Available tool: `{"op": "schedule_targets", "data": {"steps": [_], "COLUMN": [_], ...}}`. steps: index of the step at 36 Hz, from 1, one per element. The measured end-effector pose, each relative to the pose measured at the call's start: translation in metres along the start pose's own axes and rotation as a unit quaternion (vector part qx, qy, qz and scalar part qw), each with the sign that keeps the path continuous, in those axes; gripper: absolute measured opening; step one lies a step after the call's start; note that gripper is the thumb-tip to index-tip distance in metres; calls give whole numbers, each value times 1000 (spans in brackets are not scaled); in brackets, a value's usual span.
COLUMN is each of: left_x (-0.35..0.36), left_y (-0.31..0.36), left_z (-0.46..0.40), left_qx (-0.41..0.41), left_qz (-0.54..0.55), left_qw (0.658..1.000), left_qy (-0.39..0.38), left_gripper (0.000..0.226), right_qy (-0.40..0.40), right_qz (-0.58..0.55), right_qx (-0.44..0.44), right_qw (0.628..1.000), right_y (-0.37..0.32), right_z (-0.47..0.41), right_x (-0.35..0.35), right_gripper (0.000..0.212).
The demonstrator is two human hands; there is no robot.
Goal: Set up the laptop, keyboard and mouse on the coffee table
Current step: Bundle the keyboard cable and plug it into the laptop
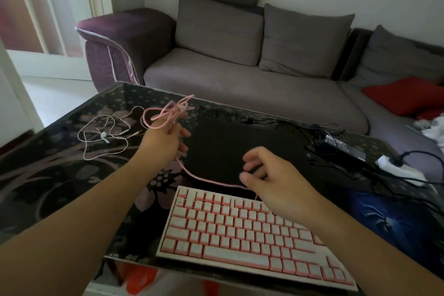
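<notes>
A pink-and-white keyboard [249, 233] lies at the near edge of the dark floral coffee table [60, 175]. Behind it rests a closed black laptop [221, 149]. My left hand [165, 137] is raised above the table and holds the bundled pink keyboard cable [168, 113]. One strand of the cable runs down toward the keyboard's back edge. My right hand [271, 175] hovers over the laptop's near edge, fingers curled, pinching that pink strand. No mouse is visible.
White earphones [105, 134] lie tangled on the table's left. A black power brick [341, 149] with cords and a white power strip [401, 168] sit at the right. A blue mouse pad [394, 221] lies at the near right. A grey sofa [252, 84] stands behind.
</notes>
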State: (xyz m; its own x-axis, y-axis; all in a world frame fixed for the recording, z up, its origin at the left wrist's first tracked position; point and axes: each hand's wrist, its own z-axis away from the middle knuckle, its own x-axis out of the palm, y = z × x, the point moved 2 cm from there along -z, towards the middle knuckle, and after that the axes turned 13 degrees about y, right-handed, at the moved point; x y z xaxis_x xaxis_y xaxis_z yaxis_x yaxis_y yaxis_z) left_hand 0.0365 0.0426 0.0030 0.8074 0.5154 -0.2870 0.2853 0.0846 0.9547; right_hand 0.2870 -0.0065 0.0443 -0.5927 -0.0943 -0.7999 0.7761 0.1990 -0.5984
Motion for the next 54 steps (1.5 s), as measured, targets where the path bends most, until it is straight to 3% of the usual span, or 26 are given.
{"op": "schedule_targets", "data": {"steps": [4, 7, 10, 12, 16, 18, 21, 23, 25, 28, 32, 34, 36, 38, 40, 41, 44, 46, 49, 51, 52, 54], "left_x": [12, 8, -9, -23, -47, -59, -73, -74, -66, -47, -42, -46, -46, -43, -44, -45, -51, -54, -55, -53, -52, -47], "left_y": [9, 14, 7, 3, -9, -21, -30, -26, -17, -11, -18, -21, -24, -27, -29, -29, -33, -37, -41, -46, -47, -44], "left_z": [-8, -13, -25, -33, -47, -56, -71, -75, -74, -68, -76, -80, -79, -76, -76, -77, -77, -78, -84, -91, -92, -90], "left_qx": [106, 232, 315, 323, 277, 204, 31, -9, 15, 43, 27, 27, 26, 25, 43, 50, 39, 21, 1, 19, 52, 172], "left_qz": [-118, -216, -208, -190, -182, -133, -13, 8, 3, -65, -63, -67, -56, -42, -46, -42, -5, 24, 20, -68, -163, -363], "left_qw": [986, 942, 917, 919, 931, 959, 999, 999, 1000, 993, 998, 997, 998, 995, 993, 993, 993, 992, 994, 995, 984, 916], "left_qy": [-57, -113, -129, -125, -154, -143, -23, 33, -10, -90, -3, 25, -21, -83, -103, -103, -113, -121, -104, -72, -53, 11], "left_gripper": [26, 22, 29, 28, 42, 32, 32, 24, 16, 38, 39, 34, 31, 30, 27, 25, 17, 13, 13, 17, 27, 60], "right_qy": [38, 32, 19, 16, 45, 58, 56, 53, 57, 66, -19, -2, 67, 118, 94, 71, 4, -32, -31, -19, -13, 1], "right_qz": [-156, -322, -383, -388, -369, -379, -374, -370, -366, -306, -222, -191, -169, -111, -48, -15, 79, 87, 103, 92, 78, 48], "right_qx": [82, 150, 174, 176, 164, 181, 206, 199, 174, 88, -37, -68, -49, -64, -103, -121, -125, -117, -123, -108, -101, -100], "right_qw": [984, 934, 907, 904, 914, 906, 903, 906, 912, 946, 974, 979, 982, 985, 989, 990, 989, 989, 987, 990, 992, 994], "right_y": [-36, -59, -73, -81, -89, -88, -88, -92, -98, -107, -112, -105, -96, -89, -87, -87, -86, -82, -78, -73, -71, -69], "right_z": [-48, -81, -111, -126, -140, -143, -146, -145, -144, -143, -135, -136, -139, -146, -154, -157, -164, -164, -165, -167, -168, -170], "right_x": [18, 29, 44, 58, 83, 92, 108, 119, 133, 155, 166, 160, 148, 135, 130, 128, 121, 118, 117, 119, 120, 125], "right_gripper": [28, 34, 28, 22, 17, 16, 14, 10, 7, 14, 19, 25, 36, 61, 80, 74, 22, 13, 17, 23, 22, 17]}}
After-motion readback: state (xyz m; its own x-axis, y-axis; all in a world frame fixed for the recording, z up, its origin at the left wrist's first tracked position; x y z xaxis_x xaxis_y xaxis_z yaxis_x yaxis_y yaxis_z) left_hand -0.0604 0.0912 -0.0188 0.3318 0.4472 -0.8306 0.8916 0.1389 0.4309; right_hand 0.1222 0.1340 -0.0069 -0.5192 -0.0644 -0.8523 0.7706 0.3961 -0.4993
